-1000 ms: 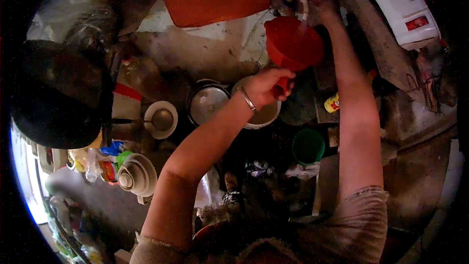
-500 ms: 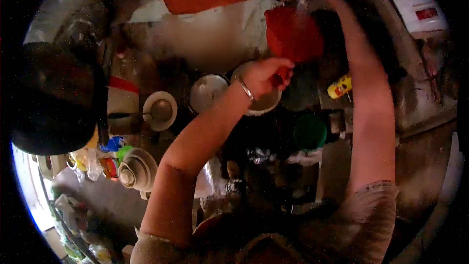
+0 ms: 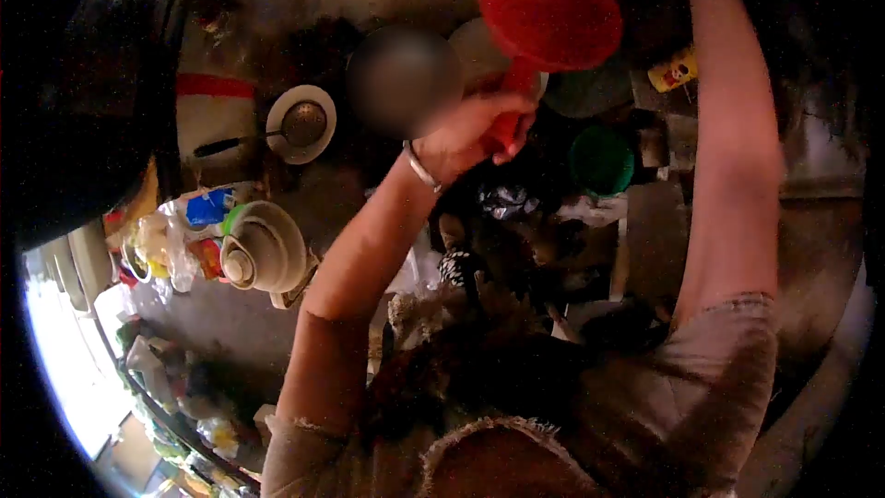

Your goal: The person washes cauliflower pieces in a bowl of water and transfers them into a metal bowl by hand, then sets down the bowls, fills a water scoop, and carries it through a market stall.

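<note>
My left hand [image 3: 475,134], with a metal bangle at its wrist, is closed around the handle of a red plastic dipper [image 3: 551,14]. The dipper's wide round bowl points away from me, toward the top of the view. Under and beside it is a pale round basin [image 3: 475,46], partly hidden by the dipper and my hand. A blurred round vessel [image 3: 403,78] sits just left of my wrist. My right forearm reaches up past the top edge, so that hand is out of sight.
A white bowl with a strainer [image 3: 302,124] sits at left. Stacked pale pots [image 3: 263,249] stand nearer me, beside plastic bags [image 3: 166,240]. A green bowl [image 3: 601,160] is right of centre, and a yellow packet [image 3: 673,71] lies by my right forearm.
The view has shifted, so the surroundings sit higher. My right hand has gone out at the top. The red dipper now shows its round bowl and the handle in my left hand.
</note>
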`<action>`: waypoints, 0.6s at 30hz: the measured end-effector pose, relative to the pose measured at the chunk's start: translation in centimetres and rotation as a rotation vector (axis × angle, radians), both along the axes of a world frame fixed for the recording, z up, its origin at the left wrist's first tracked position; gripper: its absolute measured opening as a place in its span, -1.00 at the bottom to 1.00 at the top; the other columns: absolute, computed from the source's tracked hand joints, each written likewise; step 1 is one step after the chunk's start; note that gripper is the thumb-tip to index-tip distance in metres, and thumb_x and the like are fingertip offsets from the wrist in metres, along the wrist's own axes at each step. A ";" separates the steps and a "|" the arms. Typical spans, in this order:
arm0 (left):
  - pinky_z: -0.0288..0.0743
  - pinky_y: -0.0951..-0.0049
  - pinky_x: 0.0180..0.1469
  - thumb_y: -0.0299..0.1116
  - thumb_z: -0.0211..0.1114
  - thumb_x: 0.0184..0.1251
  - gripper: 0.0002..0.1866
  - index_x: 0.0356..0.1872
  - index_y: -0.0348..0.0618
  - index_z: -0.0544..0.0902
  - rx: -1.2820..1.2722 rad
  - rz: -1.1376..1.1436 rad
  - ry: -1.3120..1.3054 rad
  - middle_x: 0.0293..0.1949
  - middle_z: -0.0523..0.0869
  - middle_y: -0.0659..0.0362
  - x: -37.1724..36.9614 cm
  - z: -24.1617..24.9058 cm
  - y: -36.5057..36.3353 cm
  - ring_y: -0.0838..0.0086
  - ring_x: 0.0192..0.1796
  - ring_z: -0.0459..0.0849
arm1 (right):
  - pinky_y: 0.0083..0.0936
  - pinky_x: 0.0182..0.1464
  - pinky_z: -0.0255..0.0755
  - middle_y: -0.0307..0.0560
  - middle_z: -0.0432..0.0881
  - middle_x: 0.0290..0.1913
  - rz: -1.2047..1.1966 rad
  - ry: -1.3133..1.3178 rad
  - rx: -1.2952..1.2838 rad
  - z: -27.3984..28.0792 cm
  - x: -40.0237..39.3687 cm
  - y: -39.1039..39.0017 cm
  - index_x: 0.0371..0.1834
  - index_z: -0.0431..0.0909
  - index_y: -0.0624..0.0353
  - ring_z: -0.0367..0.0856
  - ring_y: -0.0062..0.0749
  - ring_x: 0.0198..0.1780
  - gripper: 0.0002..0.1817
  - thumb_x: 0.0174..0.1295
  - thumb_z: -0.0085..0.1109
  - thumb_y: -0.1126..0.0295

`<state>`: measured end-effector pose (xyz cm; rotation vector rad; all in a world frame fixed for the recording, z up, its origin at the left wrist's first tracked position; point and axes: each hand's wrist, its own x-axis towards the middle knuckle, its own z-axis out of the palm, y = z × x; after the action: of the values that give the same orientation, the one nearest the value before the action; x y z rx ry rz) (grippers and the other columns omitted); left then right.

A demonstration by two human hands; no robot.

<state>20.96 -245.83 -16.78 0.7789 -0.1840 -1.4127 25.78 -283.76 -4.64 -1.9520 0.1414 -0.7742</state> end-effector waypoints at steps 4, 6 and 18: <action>0.29 0.55 -0.63 -0.26 0.11 0.24 -0.81 -0.28 -0.15 0.53 0.114 0.011 -0.185 -0.60 0.53 0.25 -3.6 -0.7 4.9 0.53 -0.62 0.47 | -0.53 -0.15 0.35 -0.22 0.60 -0.34 0.009 0.070 0.237 -7.0 -6.4 3.2 -0.24 0.54 0.10 0.52 -0.50 -0.25 -0.74 0.25 0.03 0.15; 0.31 0.55 -0.61 -0.28 0.15 0.23 -0.76 -0.15 -0.17 0.51 0.216 0.065 -0.175 -0.54 0.55 0.26 -5.5 -2.2 7.3 0.53 -0.58 0.49 | -0.53 -0.41 0.29 -0.29 0.50 -0.55 -0.289 0.399 0.203 -11.8 -11.4 8.7 -0.50 0.50 0.07 0.44 -0.58 -0.42 -0.73 0.23 0.07 0.14; 0.41 0.48 -0.37 -0.52 0.12 0.12 -0.58 0.08 -0.24 0.41 0.463 0.184 -0.806 -0.37 0.57 0.22 -15.4 -17.0 15.4 0.47 -0.38 0.52 | -0.40 -0.26 0.44 -0.18 0.50 -0.21 0.076 0.811 0.880 -49.6 -21.6 27.4 0.04 0.44 0.10 0.49 -0.44 -0.23 -0.67 0.26 -0.01 0.22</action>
<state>5.60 -230.40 -33.78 1.6869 -0.3970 -0.9055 4.13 -256.39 -54.25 -1.2844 0.7502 0.1879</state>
